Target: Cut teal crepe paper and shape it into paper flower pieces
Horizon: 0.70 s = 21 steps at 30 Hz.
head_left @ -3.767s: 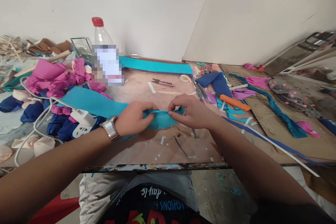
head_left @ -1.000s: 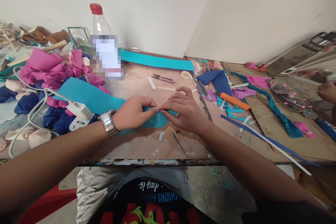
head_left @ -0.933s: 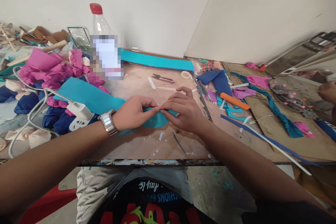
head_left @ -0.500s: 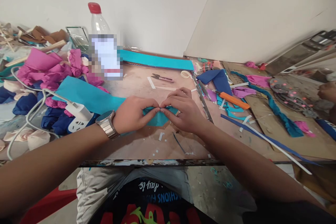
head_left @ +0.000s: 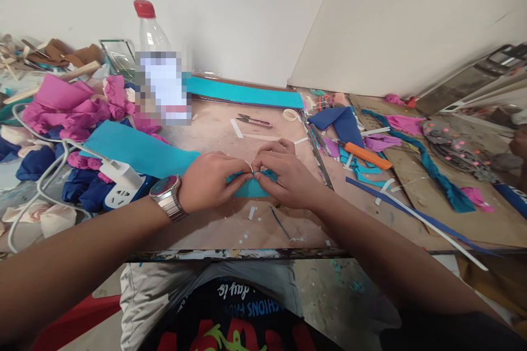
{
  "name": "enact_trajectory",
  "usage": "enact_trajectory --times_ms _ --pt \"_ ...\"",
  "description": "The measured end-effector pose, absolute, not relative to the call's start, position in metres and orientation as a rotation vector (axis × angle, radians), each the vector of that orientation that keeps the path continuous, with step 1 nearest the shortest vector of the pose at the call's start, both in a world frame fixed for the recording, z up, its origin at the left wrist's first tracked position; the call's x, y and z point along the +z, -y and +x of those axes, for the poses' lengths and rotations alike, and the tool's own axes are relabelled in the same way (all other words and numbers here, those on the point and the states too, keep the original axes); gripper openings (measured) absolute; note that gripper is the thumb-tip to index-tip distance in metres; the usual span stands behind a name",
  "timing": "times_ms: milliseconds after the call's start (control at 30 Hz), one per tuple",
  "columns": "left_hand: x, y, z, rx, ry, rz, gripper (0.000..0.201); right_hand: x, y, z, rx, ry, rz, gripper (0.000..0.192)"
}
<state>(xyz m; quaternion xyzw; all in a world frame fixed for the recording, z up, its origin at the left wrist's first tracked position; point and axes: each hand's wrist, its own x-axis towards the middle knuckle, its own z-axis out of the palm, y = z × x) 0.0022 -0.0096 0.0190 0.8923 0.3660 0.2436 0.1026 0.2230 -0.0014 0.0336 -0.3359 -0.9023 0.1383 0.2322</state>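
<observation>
Both of my hands meet at the middle of the worktable (head_left: pixel 214 230), thumbs and forefingers tip to tip. My left hand (head_left: pixel 209 180), with the wristwatch (head_left: pixel 167 197) on its wrist, is closed in a pinch on the folded edge of the turquoise felt strip (head_left: pixel 140 149), and my right hand (head_left: pixel 284 178) pinches the same fold just beside it, fingers curled down over the felt. The strip runs from under my hands leftward and away, lying flat on the table and reaching the heap of pink felt pieces (head_left: pixel 69 112). Near its left stretch sits a white power strip (head_left: pixel 119 186) with its cable, touching dark blue felt pieces (head_left: pixel 86 194). Behind my hands stands a plastic bottle (head_left: pixel 158 66) with a red cap, and a second turquoise strip (head_left: pixel 247 96) lies along the wall. Thread snips (head_left: pixel 254 120) lie between that strip and my hands. To the right, well apart from my right hand, is an orange utility knife (head_left: pixel 368 156).
</observation>
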Motion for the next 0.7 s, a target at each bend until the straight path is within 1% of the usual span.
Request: enact_trajectory --times_ms 133,367,700 --pt "0.019 0.009 0.002 0.678 -1.101 2.564 0.030 0.032 0.000 0.226 0.384 2.453 -0.922 0.006" --pt "0.023 0.009 0.001 0.669 -1.063 2.420 0.027 0.035 -0.001 0.229 0.404 2.505 -0.925 0.011" --pt "0.025 0.007 -0.001 0.720 -1.133 2.283 0.022 0.038 -0.006 0.239 0.365 2.531 -0.921 0.011"
